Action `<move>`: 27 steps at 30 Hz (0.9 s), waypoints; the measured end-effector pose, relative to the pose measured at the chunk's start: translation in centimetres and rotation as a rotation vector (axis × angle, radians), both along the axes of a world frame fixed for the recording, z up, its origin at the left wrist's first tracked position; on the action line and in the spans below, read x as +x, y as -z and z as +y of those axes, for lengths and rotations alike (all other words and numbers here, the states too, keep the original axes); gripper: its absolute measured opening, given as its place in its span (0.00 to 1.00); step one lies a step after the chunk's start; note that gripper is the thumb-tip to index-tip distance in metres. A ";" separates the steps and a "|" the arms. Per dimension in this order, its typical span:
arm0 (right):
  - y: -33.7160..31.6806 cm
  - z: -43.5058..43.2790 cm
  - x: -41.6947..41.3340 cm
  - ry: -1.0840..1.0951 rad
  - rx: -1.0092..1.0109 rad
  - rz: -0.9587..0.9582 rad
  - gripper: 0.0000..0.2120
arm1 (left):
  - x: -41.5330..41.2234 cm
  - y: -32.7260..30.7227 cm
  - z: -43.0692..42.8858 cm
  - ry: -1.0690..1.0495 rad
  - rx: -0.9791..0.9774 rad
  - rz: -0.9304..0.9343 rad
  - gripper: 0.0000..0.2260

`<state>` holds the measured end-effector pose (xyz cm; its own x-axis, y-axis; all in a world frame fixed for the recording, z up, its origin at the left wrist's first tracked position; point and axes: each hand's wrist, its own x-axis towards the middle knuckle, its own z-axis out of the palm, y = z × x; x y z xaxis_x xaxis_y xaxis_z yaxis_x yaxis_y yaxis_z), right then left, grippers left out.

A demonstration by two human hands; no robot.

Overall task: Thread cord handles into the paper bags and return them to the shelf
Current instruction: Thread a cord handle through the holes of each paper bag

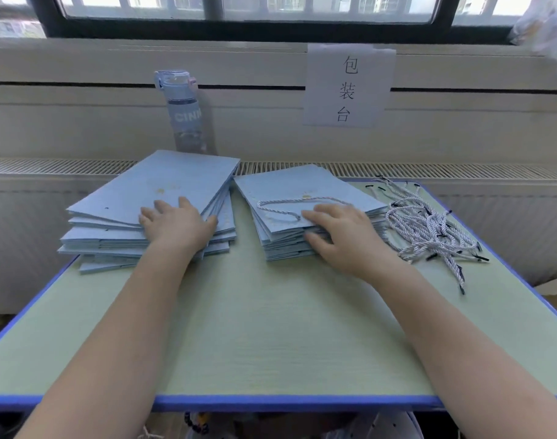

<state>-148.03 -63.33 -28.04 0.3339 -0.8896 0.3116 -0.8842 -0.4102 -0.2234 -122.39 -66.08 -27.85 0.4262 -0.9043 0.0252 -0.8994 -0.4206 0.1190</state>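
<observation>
So here's where we're at: two stacks of flat light-blue paper bags on the table, one under each hand. Our left hand is spread open and lying flat on the left stack, holding nothing, just pressing on the top bag. Our right hand has its fingers laid fairly straight over the right stack with the thumb against the near edge. It doesn't look like a proper grip, more like squaring the pile. The top bag there already has a cord handle looped across it, so we'd guess that's the done pile and the left one still needs threading (no cord showing on it). The thing that matters next: the loose cords sit in a tangle past the right stack, well to the right of both hands, mostly running from far-left to near-right. The right hand is clearly nearer, so it probably grabs a cord while the left slides a bag toward us. No shelf in view. A water bottle and a paper sign are behind.
</observation>
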 end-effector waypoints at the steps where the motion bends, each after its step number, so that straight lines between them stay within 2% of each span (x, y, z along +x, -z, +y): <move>1: 0.3 0.0 0.0 -0.010 0.075 0.086 0.24 | -0.2 0.1 -0.1 0.003 0.015 -0.014 0.30; 4: 0.6 -0.2 -0.1 -0.026 0.110 0.054 0.25 | -1.0 -0.4 0.3 0.060 -0.040 -0.132 0.19; 6: 0.5 -0.4 -0.2 -0.031 0.110 0.011 0.23 | -1.7 -0.8 0.8 0.101 -0.124 -0.211 0.12; 8: 0.4 -0.5 -0.3 -0.034 0.122 0.012 0.23 | -2.3 -1.2 1.3 0.123 -0.243 -0.229 0.08; 10: 0.4 -0.4 -0.4 -0.041 0.134 0.016 0.23 | -2.7 -1.5 1.6 0.164 -0.449 -0.180 0.08; 12: 0.5 -0.5 -0.5 -0.054 0.124 -0.014 0.23 | -2.9 -1.7 1.9 0.264 -0.761 -0.115 0.10; 14: 0.3 -0.4 -0.4 -0.084 0.044 -0.146 0.24 | -3.6 -1.9 2.5 0.403 -1.038 -0.170 0.10; 16: -0.2 -0.1 -0.1 -0.134 -0.119 -0.357 0.26 | -5.0 -1.8 2.9 0.545 -1.182 -0.177 0.12; 18: -0.4 -0.1 0.1 -0.188 -0.376 -0.397 0.25 | -6.8 -1.3 3.2 0.733 -1.184 -0.096 0.11; 20: -0.2 -0.2 0.2 -0.215 -0.544 -0.366 0.17 | -8.2 -0.6 3.2 0.897 -1.136 -0.018 0.12; 21: -0.1 -0.3 0.2 -0.223 -0.564 -0.364 0.13 | -8.5 -0.3 3.2 0.962 -1.123 0.023 0.12; 24: 0.0 -0.3 -0.1 -0.225 -0.515 -0.440 0.09 | -7.7 -0.3 2.8 1.045 -1.045 0.171 0.11; 27: -0.7 -0.8 -1.5 -0.065 -0.555 -0.567 0.07 | -5.7 -0.6 2.1 0.915 -1.012 0.150 0.11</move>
<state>-149.48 -64.12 -27.29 0.0381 -0.5390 0.8414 -0.6672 -0.6405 -0.3802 -128.13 -64.02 -27.28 -0.2498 -0.4765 0.8429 -0.7579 0.6380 0.1361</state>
